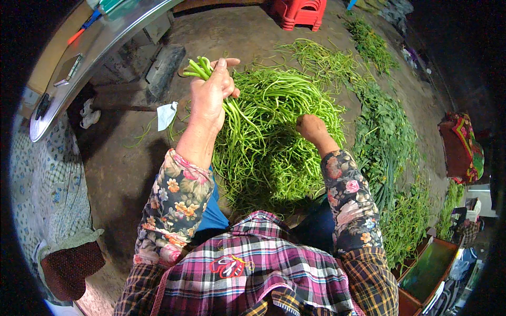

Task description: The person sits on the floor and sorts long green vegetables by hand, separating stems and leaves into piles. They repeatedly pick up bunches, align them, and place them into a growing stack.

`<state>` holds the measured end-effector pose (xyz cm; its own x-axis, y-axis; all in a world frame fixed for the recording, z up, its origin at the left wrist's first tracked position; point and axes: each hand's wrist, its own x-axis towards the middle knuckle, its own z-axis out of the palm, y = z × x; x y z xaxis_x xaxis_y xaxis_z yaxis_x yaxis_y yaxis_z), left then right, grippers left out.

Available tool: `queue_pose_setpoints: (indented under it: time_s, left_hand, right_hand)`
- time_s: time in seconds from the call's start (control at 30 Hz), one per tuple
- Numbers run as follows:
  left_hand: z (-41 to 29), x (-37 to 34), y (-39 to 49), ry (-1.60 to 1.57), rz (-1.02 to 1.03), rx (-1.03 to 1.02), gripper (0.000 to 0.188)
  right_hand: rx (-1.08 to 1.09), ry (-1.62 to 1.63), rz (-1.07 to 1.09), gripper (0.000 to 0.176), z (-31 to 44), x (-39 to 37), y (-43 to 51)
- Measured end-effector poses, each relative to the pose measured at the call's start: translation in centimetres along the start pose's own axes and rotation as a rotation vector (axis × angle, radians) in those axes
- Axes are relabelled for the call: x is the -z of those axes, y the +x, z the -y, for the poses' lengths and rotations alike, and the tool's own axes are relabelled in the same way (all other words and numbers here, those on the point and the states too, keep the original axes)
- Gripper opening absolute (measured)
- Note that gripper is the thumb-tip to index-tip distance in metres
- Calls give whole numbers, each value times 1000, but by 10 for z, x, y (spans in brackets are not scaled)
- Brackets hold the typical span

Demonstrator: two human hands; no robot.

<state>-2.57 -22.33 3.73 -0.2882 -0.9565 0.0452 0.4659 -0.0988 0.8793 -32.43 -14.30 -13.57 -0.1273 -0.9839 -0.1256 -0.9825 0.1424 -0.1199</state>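
My left hand (212,93) is raised over the left side of a large heap of long green vegetable stems (284,93). It grips a small bunch of stems (199,68), whose thick pale ends stick out past the thumb while the thin lengths trail down below the palm. My right hand (312,128) is at the right side of the heap, knuckles up and fingers curled. Its fingertips are hidden, so whether stems are pinched in them cannot be seen. The heap lies on the floor in front of my knees.
Leafy greens (383,134) spread along the floor at right, with looser stems (324,59) beyond the heap. Red stacked plastic stools (302,14) stand at the back. A white paper scrap (167,116) lies left. A metal-edged table (102,39) rises at upper left, near a patterned cloth (51,177).
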Motion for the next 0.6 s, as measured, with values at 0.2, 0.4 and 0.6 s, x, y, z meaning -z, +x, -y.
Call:
queue_pose_setpoints:
  time_s: [0.2,0.4,0.6]
  left_hand:
    - [0,-5,-3,2,0,-8,30]
    - [-1,2,-1,14,-19,-32,30]
    - [2,4,0,-19,-13,-35,28]
  right_hand:
    - [-1,28,-83,23,14,18,-6]
    - [-12,128,-35,22,23,69,1]
    - [4,851,-6,13,42,153,-29]
